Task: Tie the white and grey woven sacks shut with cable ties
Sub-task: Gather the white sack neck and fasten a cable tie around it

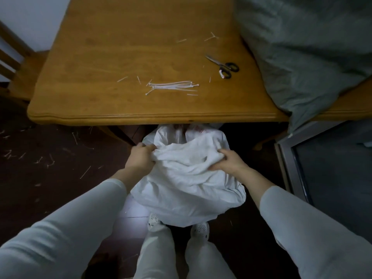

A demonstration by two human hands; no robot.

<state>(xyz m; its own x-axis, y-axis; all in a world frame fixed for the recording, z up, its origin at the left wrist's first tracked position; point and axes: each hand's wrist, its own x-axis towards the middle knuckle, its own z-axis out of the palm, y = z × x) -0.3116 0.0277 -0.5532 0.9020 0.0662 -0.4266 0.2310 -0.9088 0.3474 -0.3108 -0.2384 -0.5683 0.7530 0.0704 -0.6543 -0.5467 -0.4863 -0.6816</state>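
Observation:
A white woven sack (187, 188) stands on the dark floor in front of my feet, its far side reaching under the table edge. My left hand (141, 158) grips the bunched fabric at the left of the sack's mouth. My right hand (229, 162) grips the fabric at the right. The mouth is crumpled between them, with some red print showing at the back. A loose bundle of white cable ties (173, 87) lies on the wooden table (100, 57). A grey sack (302, 47) slumps over the table's right end.
Black-handled scissors (223, 66) lie on the table right of the ties, with cut tie ends scattered nearby. More cut ends litter the floor (40, 158) at left. A wooden chair (18, 63) stands at far left, a metal-framed panel (287, 168) at right.

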